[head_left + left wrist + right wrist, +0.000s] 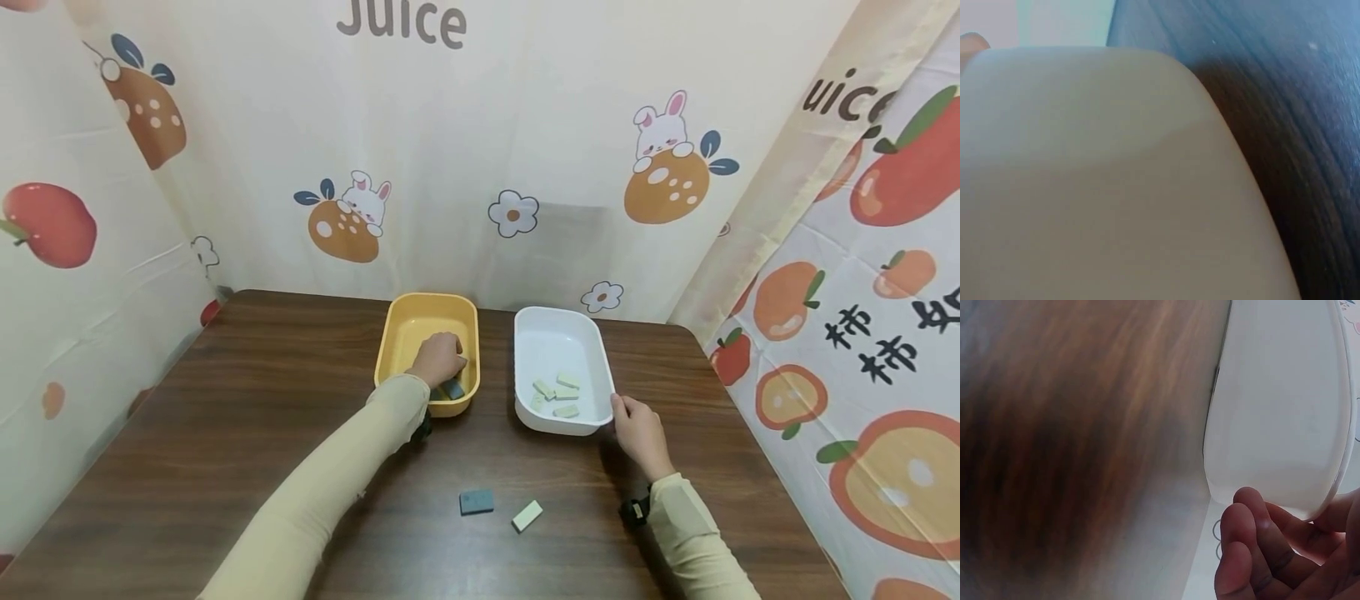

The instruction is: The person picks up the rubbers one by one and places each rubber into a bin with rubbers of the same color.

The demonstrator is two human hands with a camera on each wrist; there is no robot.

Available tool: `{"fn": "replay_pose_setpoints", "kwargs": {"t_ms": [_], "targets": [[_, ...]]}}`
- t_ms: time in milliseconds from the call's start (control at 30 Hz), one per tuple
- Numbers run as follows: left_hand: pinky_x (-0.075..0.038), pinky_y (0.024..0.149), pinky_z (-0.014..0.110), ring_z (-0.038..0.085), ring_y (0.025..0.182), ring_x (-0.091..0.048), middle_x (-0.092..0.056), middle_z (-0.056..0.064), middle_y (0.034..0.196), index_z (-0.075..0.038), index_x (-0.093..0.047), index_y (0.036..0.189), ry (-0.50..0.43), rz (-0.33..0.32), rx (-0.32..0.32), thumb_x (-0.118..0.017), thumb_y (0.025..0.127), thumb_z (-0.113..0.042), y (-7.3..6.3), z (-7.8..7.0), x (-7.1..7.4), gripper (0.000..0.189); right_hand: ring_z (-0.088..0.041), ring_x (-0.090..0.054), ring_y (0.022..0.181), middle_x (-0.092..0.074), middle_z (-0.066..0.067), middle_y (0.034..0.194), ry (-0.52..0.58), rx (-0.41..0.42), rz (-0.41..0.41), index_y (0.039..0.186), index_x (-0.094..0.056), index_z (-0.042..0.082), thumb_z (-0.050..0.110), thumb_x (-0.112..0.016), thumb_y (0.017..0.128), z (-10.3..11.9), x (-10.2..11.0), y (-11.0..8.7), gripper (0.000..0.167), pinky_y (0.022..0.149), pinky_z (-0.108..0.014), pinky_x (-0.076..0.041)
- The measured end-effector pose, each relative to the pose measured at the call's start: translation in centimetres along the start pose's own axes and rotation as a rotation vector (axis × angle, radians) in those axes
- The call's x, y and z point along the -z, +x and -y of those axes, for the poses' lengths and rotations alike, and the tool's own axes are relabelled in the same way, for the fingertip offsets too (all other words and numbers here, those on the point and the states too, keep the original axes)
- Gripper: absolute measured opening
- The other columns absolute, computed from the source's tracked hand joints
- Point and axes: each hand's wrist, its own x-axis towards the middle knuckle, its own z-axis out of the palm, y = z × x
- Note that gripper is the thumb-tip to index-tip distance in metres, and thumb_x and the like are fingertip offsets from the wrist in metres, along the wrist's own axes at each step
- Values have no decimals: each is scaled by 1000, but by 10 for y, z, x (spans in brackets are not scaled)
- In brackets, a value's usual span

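My left hand (pixel 437 358) reaches down into a yellow plastic container (pixel 383 354), bent over a few dark grey blocks (pixel 453 388) near its front end. Its fingertips are mostly hidden from the head camera, and I cannot tell whether they hold a block. The left wrist view is filled by the container's outer wall (pixel 1097 169). With thumb and fingers, my right hand (pixel 640 432) pinches the front right corner rim of a white plastic container (pixel 556 325). Several pale green blocks (pixel 567 393) lie inside it. In the right wrist view, fingers (pixel 1238 525) curl at the white container's edge (pixel 1279 412).
On the dark wooden table (pixel 247 400), in front of the containers, lie a dark grey block (pixel 476 502) and a pale green block (pixel 527 516), a short way apart. A printed curtain (pixel 465 125) hangs behind the table and along its sides.
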Motion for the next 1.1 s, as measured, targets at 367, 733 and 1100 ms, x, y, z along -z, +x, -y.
{"fn": "replay_pose_setpoints", "kwargs": {"t_ms": [367,733,1100], "targets": [[-53,73,34,18,77,-63,-70,7,100,-7,-69,99,-54,67,85,-62,92,-24,-12,-2,13,20,-18,-54,62,-63,-8,67,3,10,-16,90,-65,0,33,-37,105,-2,-1,3,46,59,-30,-41],[-55,77,40,25,89,-67,-69,8,117,-7,-69,115,6,18,102,-61,93,-25,-27,-5,23,29,-18,-53,61,-63,-7,66,7,6,-22,88,-65,1,32,-38,104,-3,-2,3,44,59,-29,-41],[-53,72,36,19,84,-64,-70,8,104,-7,-68,113,-1,-10,75,-64,91,-27,-41,-6,31,30,-18,-53,61,-62,-6,66,7,-2,-19,89,-65,2,33,-38,105,-4,-3,3,44,59,-29,-40]]}}
